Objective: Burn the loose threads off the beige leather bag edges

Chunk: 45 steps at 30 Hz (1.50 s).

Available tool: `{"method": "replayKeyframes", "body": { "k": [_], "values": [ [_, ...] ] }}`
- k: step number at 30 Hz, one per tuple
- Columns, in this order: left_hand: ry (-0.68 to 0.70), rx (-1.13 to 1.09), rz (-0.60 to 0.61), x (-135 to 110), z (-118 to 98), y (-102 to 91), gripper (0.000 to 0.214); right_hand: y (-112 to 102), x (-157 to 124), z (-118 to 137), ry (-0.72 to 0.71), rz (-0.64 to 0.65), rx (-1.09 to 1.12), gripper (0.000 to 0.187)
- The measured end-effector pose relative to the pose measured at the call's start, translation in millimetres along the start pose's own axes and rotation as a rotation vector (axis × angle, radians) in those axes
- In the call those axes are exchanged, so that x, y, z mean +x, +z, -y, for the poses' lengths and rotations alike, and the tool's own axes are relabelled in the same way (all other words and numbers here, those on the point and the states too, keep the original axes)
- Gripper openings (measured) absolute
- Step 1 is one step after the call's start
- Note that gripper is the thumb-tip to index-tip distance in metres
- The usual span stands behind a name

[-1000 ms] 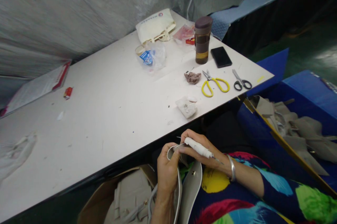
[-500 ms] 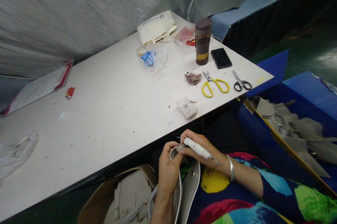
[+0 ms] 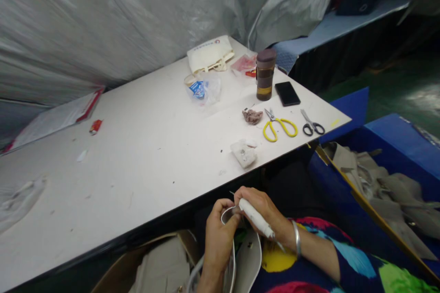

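Note:
My left hand [image 3: 220, 233] is closed, pinching the looped end of a pale strap [image 3: 234, 256] between thumb and fingers. My right hand [image 3: 261, 206] meets it at the fingertips and grips an awl [image 3: 256, 218] with a white-wrapped handle. The awl's thin metal point sticks out past my right fingers, and a thin metal piece shows at its other end. My fingers hide the spot where tool and strap meet. Below my hands, a light grey bag flap [image 3: 249, 258] with a small metal stud lies on my lap.
On the white table [image 3: 144, 155] lie yellow-handled scissors [image 3: 280, 129], black-handled scissors [image 3: 312, 128], a phone [image 3: 287, 94], a crumpled white packet [image 3: 244, 152] and a bottle [image 3: 266, 75]. A cardboard box [image 3: 117, 268] with beige pieces stands below; a blue bin [image 3: 343, 187] holds beige bags at right.
The view has tilted, so the table and hands sit lower in the picture. My hands keep their hold on the strap and awl, with the right fingers still against the strap end.

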State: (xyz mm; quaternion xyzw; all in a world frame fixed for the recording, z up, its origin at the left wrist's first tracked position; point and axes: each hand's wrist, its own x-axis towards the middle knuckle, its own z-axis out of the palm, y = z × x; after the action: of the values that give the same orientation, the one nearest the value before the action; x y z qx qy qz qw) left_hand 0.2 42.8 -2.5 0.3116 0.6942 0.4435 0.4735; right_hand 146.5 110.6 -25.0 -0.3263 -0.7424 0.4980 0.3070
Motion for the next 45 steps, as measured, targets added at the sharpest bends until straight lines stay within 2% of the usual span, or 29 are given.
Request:
{"method": "replayKeyframes", "body": {
  "k": [12,18,22,25,30,35,37,39,42,43,44,45],
  "values": [
    [0.012,0.024,0.024,0,-4,4.0,0.010,0,-5,-5,-0.009,-0.016,-0.036,0.031],
    [0.008,0.005,0.026,2,-4,3.9,0.011,-3,-3,1,0.011,-0.019,-0.053,0.022],
    [0.024,-0.008,0.062,1,-14,-18.2,0.022,-8,-2,7,0.057,-0.013,0.012,0.016],
    [0.080,-0.017,-0.033,-5,-19,-46.9,0.028,-9,-4,9,0.058,-0.018,0.085,0.012],
    [0.116,-0.084,-0.165,-31,-20,-85.8,0.026,-5,-10,5,0.088,-0.028,0.118,0.007],
    [0.145,-0.041,-0.311,-54,-15,-104.1,0.021,0,-9,-1,0.064,-0.055,0.025,0.008],
    [0.177,-0.027,-0.409,-63,-12,-110.9,0.018,1,-9,0,0.040,-0.066,-0.017,0.007],
    [0.226,-0.045,-0.537,-81,-13,-117.4,0.013,1,-9,2,0.028,-0.073,-0.038,0.006],
    [0.321,-0.019,-0.666,-126,-27,-122.6,0.003,1,-8,4,0.043,-0.091,-0.056,0.006],
    [0.334,0.040,-0.639,-144,-34,-122.4,0.004,2,-8,4,0.051,-0.097,-0.062,0.006],
    [0.298,0.127,-0.560,-160,-41,-121.1,0.007,3,-7,3,0.058,-0.103,-0.068,0.005],
    [0.313,0.204,-0.415,-174,-47,-118.8,0.012,4,-6,3,0.062,-0.111,-0.074,0.005]
  ]
}}
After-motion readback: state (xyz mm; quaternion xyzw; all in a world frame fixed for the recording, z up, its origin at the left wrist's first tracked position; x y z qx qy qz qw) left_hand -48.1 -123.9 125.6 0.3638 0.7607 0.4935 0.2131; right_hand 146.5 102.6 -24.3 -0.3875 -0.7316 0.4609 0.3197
